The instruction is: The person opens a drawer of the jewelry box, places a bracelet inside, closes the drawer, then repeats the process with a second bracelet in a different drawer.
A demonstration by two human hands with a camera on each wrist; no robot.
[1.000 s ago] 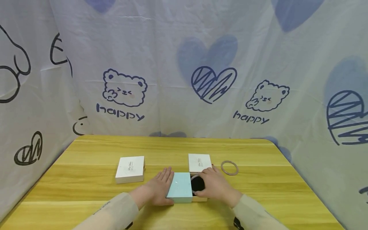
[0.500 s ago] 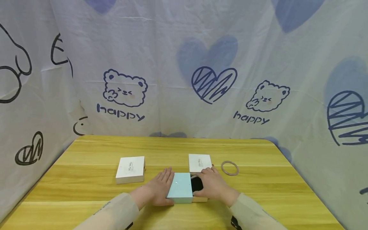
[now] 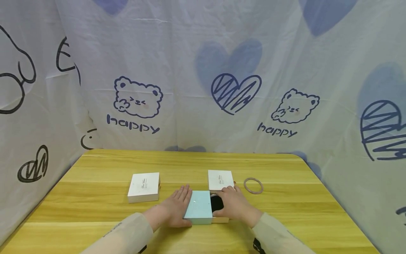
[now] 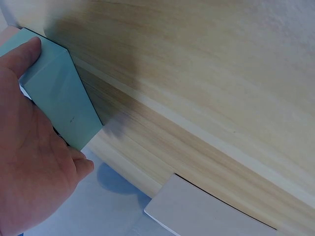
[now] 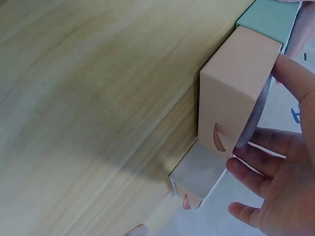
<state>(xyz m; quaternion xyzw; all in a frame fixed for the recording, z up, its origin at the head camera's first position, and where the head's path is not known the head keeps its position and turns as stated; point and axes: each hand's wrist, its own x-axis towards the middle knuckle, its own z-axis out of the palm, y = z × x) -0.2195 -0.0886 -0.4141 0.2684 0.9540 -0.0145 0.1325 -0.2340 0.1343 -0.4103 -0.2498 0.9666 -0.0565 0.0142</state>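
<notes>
In the head view my left hand (image 3: 176, 210) holds the left end of a turquoise box sleeve (image 3: 198, 205), thumb at its near face and fingers toward the far side. From the sleeve's right end a peach drawer (image 5: 229, 73) is pulled partly out, with a black insert (image 3: 217, 204) inside. My right hand (image 3: 236, 204) is at this drawer with its thumb and fingers spread over the opening, gripping a pale bangle (image 5: 257, 115). Those fingers hide part of the bangle. A second pale bangle (image 3: 253, 178) lies flat on the table, right of the boxes.
A white box (image 3: 220, 179) with small print stands just behind the turquoise one. Another white box (image 3: 144, 185) stands farther left. The wooden table (image 3: 285, 218) meets a printed curtain (image 3: 190, 70) along its back edge.
My right hand has shifted slightly left and lower over the drawer, and the bangle under it shows less than before. The left hand and boxes have stayed put.
</notes>
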